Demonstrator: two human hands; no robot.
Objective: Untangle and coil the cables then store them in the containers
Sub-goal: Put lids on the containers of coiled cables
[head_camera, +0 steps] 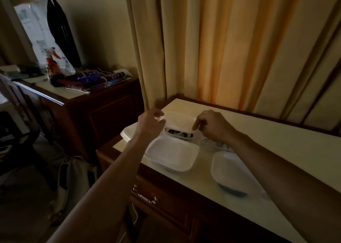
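Far container [181, 135]: we see it mostly covered by a white lid [178, 120] tilted over it; through the gap at the near edge dark and light coiled cables [178, 132] show inside.
Near-left container [172, 153]: we see a white lid on it; something dark shows faintly through its base, and we cannot tell what.
Near-right container [229, 169]: lidded too, partly hidden by our right forearm; a dark shape sits at its near side.
Left hand [150, 124]: our fingers pinch the tilted lid's left edge.
Right hand [214, 125]: our curled fingers pinch the lid's right edge.
Loose cable [212, 143]: a pale tangle lies on the cream tabletop [276, 150] just under our right wrist, blurred and hard to trace.
Left of the far container: a flat white piece [129, 132] overhangs the table's left edge, perhaps another lid.
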